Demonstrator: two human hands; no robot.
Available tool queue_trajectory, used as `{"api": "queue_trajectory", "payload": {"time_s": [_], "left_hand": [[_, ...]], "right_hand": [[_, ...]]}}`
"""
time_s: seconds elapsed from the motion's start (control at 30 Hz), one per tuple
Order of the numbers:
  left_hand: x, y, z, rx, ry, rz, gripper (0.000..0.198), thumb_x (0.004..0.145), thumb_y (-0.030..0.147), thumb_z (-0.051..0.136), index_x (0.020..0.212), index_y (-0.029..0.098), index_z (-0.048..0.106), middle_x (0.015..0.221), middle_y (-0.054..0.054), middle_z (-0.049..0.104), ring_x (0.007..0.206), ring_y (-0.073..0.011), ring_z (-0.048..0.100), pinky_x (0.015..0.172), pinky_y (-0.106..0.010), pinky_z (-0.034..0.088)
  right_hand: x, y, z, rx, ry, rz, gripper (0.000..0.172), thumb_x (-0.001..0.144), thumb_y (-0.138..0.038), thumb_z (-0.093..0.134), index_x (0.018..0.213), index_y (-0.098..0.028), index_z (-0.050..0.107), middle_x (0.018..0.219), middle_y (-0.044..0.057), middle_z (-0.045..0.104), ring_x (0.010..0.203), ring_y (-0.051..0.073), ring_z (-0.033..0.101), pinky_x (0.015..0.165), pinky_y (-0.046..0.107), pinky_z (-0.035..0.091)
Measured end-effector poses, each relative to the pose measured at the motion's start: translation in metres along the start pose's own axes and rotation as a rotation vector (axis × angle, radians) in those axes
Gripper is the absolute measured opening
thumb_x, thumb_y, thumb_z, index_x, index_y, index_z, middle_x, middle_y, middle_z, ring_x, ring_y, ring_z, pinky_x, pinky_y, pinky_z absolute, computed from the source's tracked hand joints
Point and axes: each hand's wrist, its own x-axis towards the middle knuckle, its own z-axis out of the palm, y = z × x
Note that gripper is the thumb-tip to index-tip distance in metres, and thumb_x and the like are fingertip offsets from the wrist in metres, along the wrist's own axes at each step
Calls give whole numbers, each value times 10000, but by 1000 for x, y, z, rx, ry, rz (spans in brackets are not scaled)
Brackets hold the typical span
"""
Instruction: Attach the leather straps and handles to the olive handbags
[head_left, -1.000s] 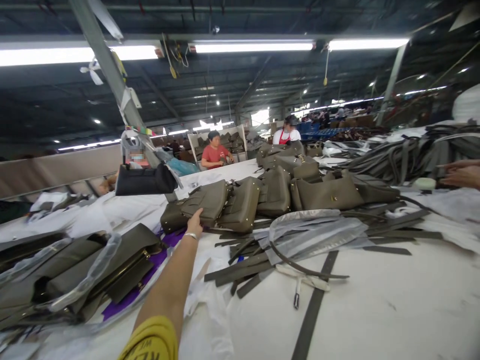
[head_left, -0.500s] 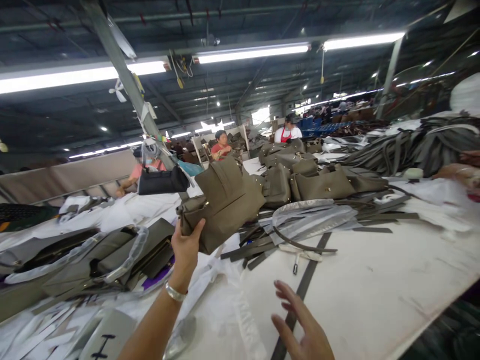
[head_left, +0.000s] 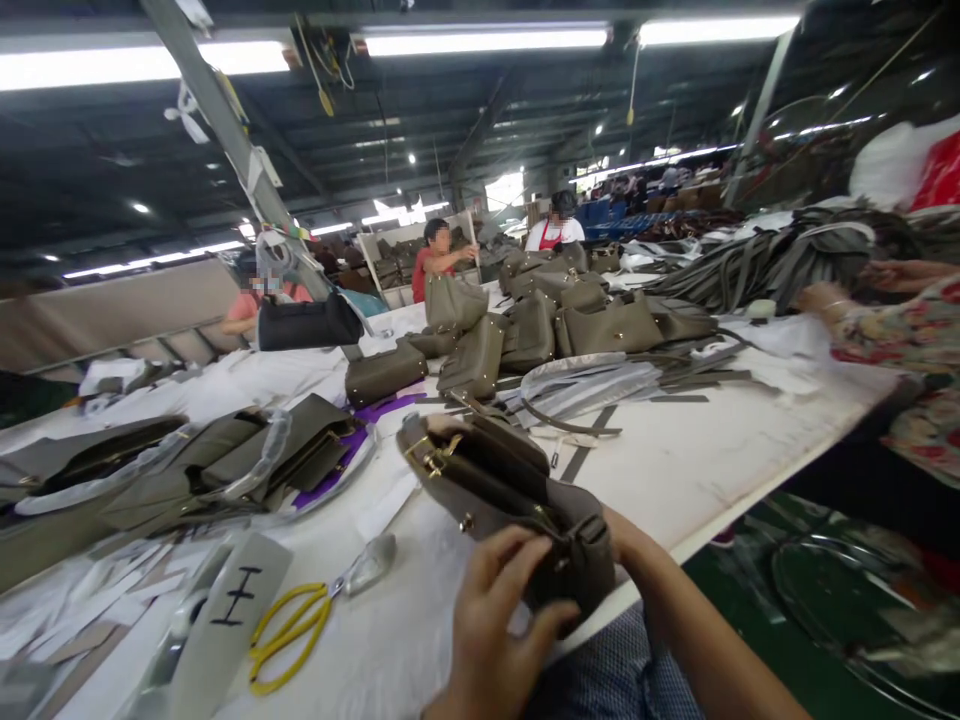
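Note:
A taupe leather handbag (head_left: 517, 490) with gold buckle hardware is tilted at the table's near edge, its top gaping so the dark inside shows. My left hand (head_left: 491, 615) is at the bag's near side, fingers curled against it and thumb apart and lower; blur softens the contact. From the right, my right hand (head_left: 616, 535) reaches behind the bag's end and supports it, with its fingers hidden. Yellow-handled scissors (head_left: 296, 635), their blades wrapped in something pale, lie left of my left hand.
More taupe bags (head_left: 525, 335) are piled mid-table, with unfinished bags (head_left: 225, 460) at left. A marked pale block (head_left: 232, 610) stands by the scissors. Grey straps (head_left: 750, 260) heap at back right. A co-worker's floral sleeve (head_left: 900, 325) is at right; other people sit across the table.
The handbag has come from mid-table towards me and turned so its opening shows. My right hand, earlier free with fingers spread, is now behind it. The scissors have come into view.

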Motion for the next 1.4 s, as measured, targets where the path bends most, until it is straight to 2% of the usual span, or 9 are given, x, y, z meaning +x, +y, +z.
{"api": "queue_trajectory", "payload": {"time_s": [0.13,0.27,0.43,0.57,0.7,0.87,1.1,1.27,1.4], "left_hand": [[30,-28,-20,286,-156,43,582,747,376,796,1275,228,602,1371,-121,561,1255,-331,524,1079,-556,417],[35,-39,-25,328,-279,179,424,804,408,738,1185,233,670,1253,-95,655,1129,-289,611,1015,-496,481],[15,-40,-22,384,-165,201,287,859,381,683,1090,215,713,974,-104,728,923,-269,683,784,-380,568],[13,-39,-25,331,-266,178,201,906,343,631,1005,188,712,894,-95,739,854,-245,704,747,-341,564],[17,-35,-34,275,-386,178,182,934,329,590,1015,196,684,921,-78,735,864,-226,695,754,-321,549],[6,-28,-48,312,-464,268,141,964,231,521,1011,190,647,892,-55,712,807,-188,666,700,-287,520],[-1,-26,-59,340,-458,366,186,965,175,497,1122,172,596,1007,-72,725,809,-184,671,714,-310,512],[-2,-20,-63,390,-463,337,200,979,199,469,1129,140,588,935,-89,737,732,-193,681,618,-322,502],[7,-25,-71,403,-461,307,189,958,216,521,1114,157,610,965,-88,736,798,-220,689,665,-349,536]], "right_hand": [[-10,-6,-9,154,2,211,636,868,-684,493,1187,-174,699,1105,84,733,1089,309,649,1007,474,471],[-30,-27,-8,201,55,106,609,957,-630,367,1341,-214,593,1313,101,640,1234,263,575,1101,447,391],[-34,-75,5,-347,-16,-131,547,930,-504,546,1435,-304,483,1482,35,489,1352,265,457,1147,447,334],[-14,-96,30,-841,-20,-170,414,921,-328,578,1331,-286,607,1499,49,464,1326,302,482,1110,475,375],[12,-94,40,-938,-182,-150,420,925,-371,580,1336,-288,605,1467,49,507,1250,295,562,1057,425,439],[33,-77,26,-978,-268,-125,517,883,-338,642,1390,-302,549,1446,50,532,1231,306,579,1016,389,460],[57,-66,19,-1216,-351,10,629,841,-302,692,1436,-293,491,1309,105,640,1113,359,639,845,403,515],[68,-69,35,-1372,-359,37,707,766,-158,741,1426,-247,506,1182,188,681,977,372,687,791,429,518],[62,-86,40,-1289,-490,-26,745,700,-84,746,1391,-278,548,1416,179,532,1021,355,684,849,424,519]]}}
